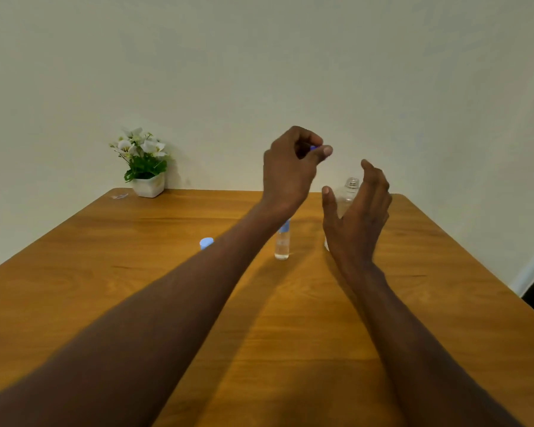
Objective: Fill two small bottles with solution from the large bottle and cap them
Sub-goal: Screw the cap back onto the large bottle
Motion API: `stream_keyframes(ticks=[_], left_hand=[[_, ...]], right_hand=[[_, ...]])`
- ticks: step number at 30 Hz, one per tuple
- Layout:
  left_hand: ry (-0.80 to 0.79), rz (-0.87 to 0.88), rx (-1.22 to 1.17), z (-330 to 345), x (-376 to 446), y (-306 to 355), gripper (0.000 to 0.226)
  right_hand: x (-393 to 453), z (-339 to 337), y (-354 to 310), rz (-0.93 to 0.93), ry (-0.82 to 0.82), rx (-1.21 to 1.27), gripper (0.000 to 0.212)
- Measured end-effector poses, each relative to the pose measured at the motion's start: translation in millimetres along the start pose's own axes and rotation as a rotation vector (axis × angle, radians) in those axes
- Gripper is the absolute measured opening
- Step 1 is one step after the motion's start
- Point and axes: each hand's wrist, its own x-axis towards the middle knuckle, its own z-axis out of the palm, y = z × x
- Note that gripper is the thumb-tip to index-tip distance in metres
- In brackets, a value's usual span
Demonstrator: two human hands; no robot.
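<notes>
Left hand [290, 167]: raised at frame centre, my fingers [326, 151] pinching a small blue cap [313, 147].
Right hand [356, 211]: fingers spread and relaxed, beside the uncapped large bottle [349, 192]; contact unclear.
Small bottle [282, 243]: upright on the surface [167, 288] below my left wrist, clear liquid inside, blue top fitted.
Loose blue cap [206, 242]: left of centre, partly behind my forearm.
2nd small bottle: only a sliver behind my right palm, identity uncertain.
Risk 1: my left forearm could topple the small bottle.
Risk 2: my right hand could knock the open large bottle, spilling solution.

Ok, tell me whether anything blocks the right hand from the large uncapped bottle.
Nothing visible does. The open right hand is in front of the large clear uncapped bottle, fingers spread beside its neck. The small blue-capped bottle stands off to its left.
</notes>
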Motion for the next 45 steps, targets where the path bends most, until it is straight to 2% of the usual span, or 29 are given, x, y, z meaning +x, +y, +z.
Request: stream_keyframes(ticks=[6,11,16,22,29,36,40,45], left_hand=[[-0.058,-0.085,-0.05,44.4,-1.4,-9.6,0.014],[-0.183,-0.051,0.074,59.0,-8.4,-22.2,0.013],[-0.184,-0.001,0.076,57.4,-13.1,-32.1,0.013],[-0.222,0.067,0.176,60.6,-7.1,-35.6,0.018],[-0.236,0.037,0.186,59.7,-6.7,-37.4,0.029],[-0.217,-0.029,0.26,60.1,-6.4,-31.6,0.036],[-0.193,-0.084,0.225,58.2,-4.0,-35.2,0.028],[-0.249,-0.16,0.14,53.1,0.9,-37.2,0.031]], right_hand=[[0.8,5.3,10.3,0.095,-0.061,0.032,0.09],[-1.9,7.3,15.8,0.118,-0.062,0.106,0.087],[-6.6,9.5,18.0,0.183,-0.091,0.164,0.09],[-7.0,11.9,20.1,0.18,-0.089,0.158,0.085],[-1.4,7.5,19.6,0.055,-0.114,0.115,0.11],[2.7,1.8,26.5,-0.026,-0.172,0.139,0.098],[2.4,1.3,27.7,-0.028,-0.196,0.162,0.091],[1.4,4.9,31.0,0.029,-0.234,0.192,0.096]])
